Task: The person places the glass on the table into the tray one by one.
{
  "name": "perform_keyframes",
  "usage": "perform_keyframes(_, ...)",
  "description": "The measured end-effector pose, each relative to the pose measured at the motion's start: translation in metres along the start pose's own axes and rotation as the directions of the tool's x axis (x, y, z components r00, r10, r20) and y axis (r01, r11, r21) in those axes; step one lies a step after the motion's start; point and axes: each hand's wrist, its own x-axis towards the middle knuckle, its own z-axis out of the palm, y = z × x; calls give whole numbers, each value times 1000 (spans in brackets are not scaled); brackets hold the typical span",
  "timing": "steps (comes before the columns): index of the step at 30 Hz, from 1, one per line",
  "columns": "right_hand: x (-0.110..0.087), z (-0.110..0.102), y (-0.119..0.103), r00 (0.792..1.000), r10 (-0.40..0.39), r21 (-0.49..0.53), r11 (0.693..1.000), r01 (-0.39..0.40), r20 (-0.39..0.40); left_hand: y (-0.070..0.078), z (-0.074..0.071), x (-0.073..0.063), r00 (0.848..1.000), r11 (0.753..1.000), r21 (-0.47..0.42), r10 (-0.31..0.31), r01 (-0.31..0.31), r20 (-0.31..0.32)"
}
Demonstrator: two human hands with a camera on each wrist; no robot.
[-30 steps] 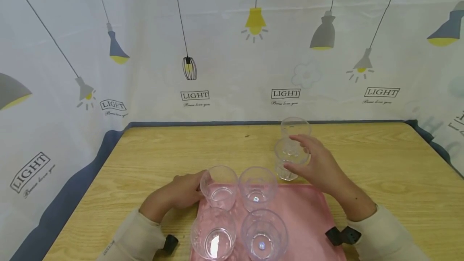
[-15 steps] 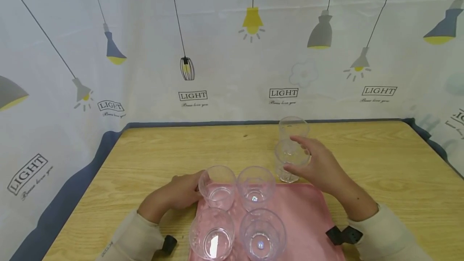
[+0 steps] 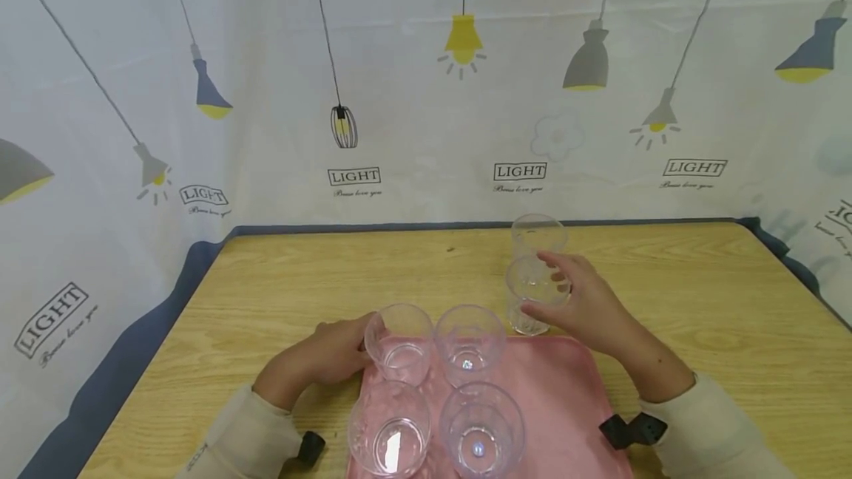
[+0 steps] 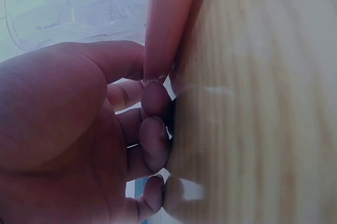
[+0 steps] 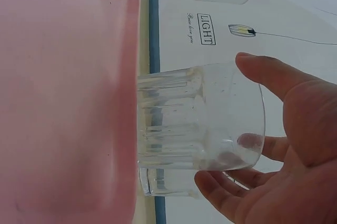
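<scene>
Past the far edge of the pink tray (image 3: 559, 398) stands an upright clear plastic cup (image 3: 529, 313) with a faceted base. My right hand (image 3: 589, 309) spans its upper part, the thumb on the near side and fingers curled round the far side. In the right wrist view this cup (image 5: 174, 118) rests upright by the tray's rim. My left hand (image 3: 336, 350) holds the tray's left edge. The left wrist view shows its thumb over the rim and the other fingers curled below, against the wooden table (image 4: 242, 129).
Several clear cups stand upright on the tray's left part, including a back-left cup (image 3: 399, 350) beside my left hand and a front-right cup (image 3: 482, 431). Another clear cup (image 3: 538, 231) stands behind the gripped one. A lamp-printed cloth (image 3: 426, 117) hangs beyond the table.
My right hand's fingers have shifted slightly round the cup. The left hand and the cups stay in place; the head view has moved a little.
</scene>
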Motion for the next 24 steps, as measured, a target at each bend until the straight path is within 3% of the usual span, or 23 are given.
perform_keyframes(10,1,-1,2,991,76,27,997,-79,107,1,1,0,1000,1000,9,-11,11,-8)
perform_keyframes(24,1,0,8,984,100,87,990,-113,145,1,0,-1,1000,1000,17,12,-12,-2)
